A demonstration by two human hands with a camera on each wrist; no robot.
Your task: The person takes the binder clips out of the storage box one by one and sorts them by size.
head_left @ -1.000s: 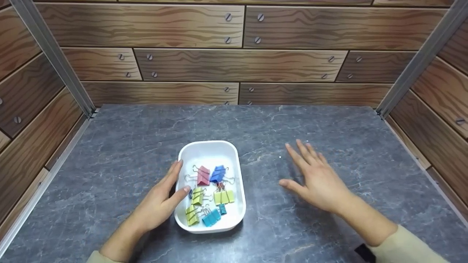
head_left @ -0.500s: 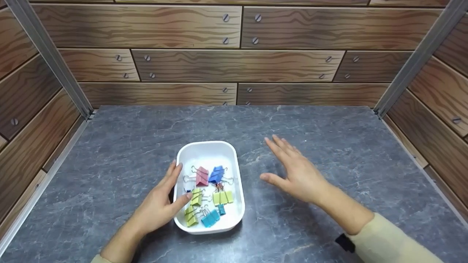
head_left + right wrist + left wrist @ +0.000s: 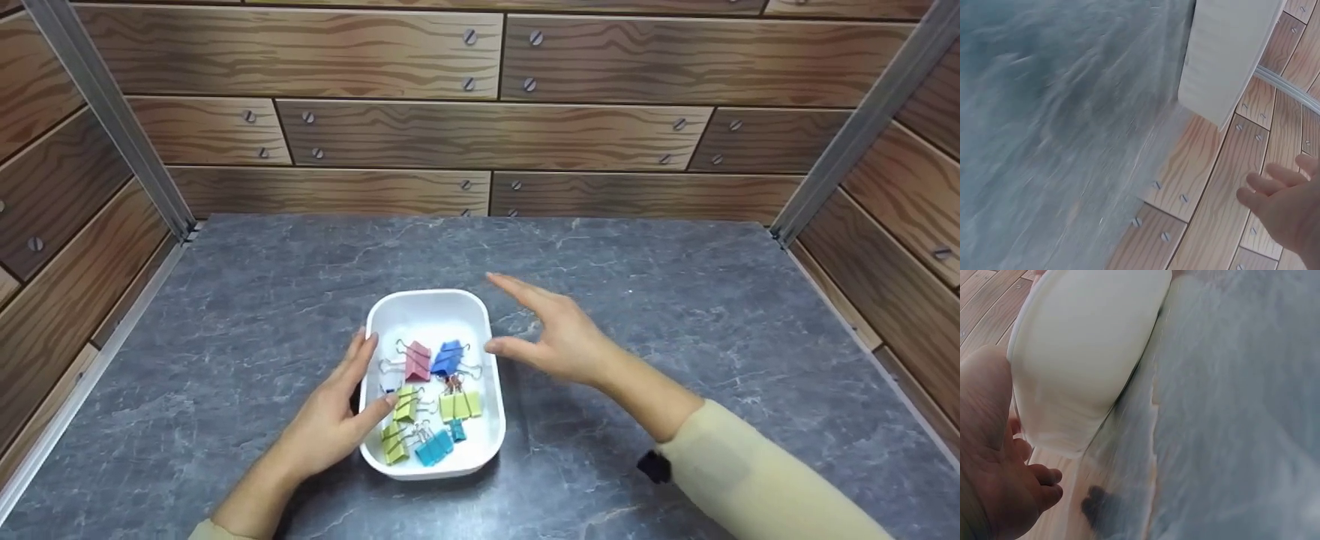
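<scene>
A white plastic tray [image 3: 431,311] holds several binder clips, among them a pink clip [image 3: 418,361], a blue clip [image 3: 448,358], a yellow-green clip [image 3: 460,406] and a teal clip [image 3: 434,448]. My left hand [image 3: 319,420] rests at the tray's left side, straight fingers along the rim and the thumb reaching over it above the clips. In the left wrist view, the outer wall of the tray [image 3: 1089,354] stands beside the palm. My right hand [image 3: 566,337] holds nothing, its fingers extended past the tray's far right corner and its thumb tip right at the right rim.
The tray stands on a grey marbled tabletop [image 3: 675,285]. Wood-patterned panels [image 3: 480,135] surround the table at the back and sides, with metal corner posts [image 3: 847,127]. A black strap piece [image 3: 654,466] shows at the right sleeve [image 3: 750,465].
My right hand has moved left across the table to the tray's right rim. The left thumb has shifted slightly further over the tray, while the tray and clips stay in place.
</scene>
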